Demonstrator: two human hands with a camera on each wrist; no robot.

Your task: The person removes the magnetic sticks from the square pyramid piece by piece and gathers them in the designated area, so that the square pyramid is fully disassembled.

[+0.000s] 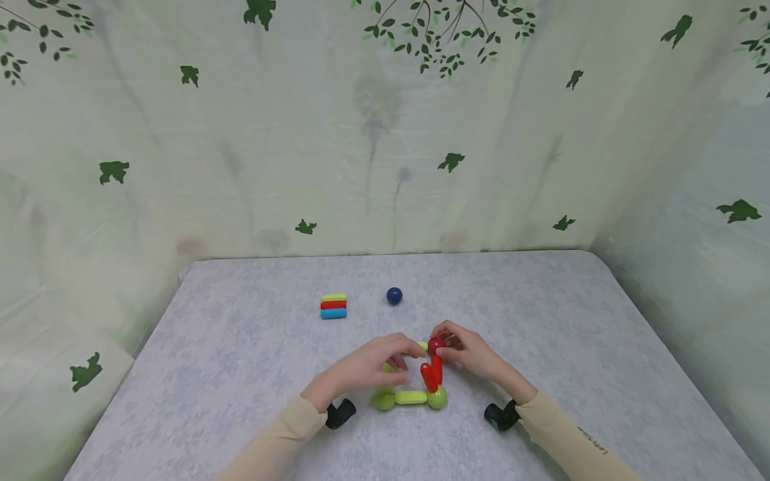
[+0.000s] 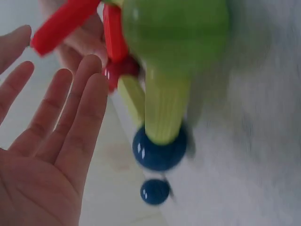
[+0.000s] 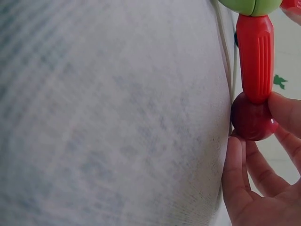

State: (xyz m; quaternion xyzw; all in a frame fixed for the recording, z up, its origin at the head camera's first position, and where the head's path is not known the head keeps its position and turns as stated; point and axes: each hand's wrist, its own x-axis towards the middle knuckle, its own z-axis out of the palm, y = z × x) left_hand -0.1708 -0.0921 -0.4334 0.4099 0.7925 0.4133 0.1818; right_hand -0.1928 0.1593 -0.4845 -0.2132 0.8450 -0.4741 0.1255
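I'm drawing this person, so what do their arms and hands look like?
The left sleeve and right sleeve are long and beige; the right has dark lettering, too small to read. A stubby black camera sits at each wrist. The left hand and right hand are bare, without gloves.

Tabletop: a mottled pale grey, round-cornered table surface stretches toward the rear wall.
Loose rods: a yellow-green plastic rod, a red plastic rod and a blue plastic rod lie side by side, left of centre.
Lone ball: a glossy navy-blue ball sits just right of them.
Backdrop: a pale green sheet hangs behind, printed with dark green leafy branches along the top and scattered dark green bird-like shapes.
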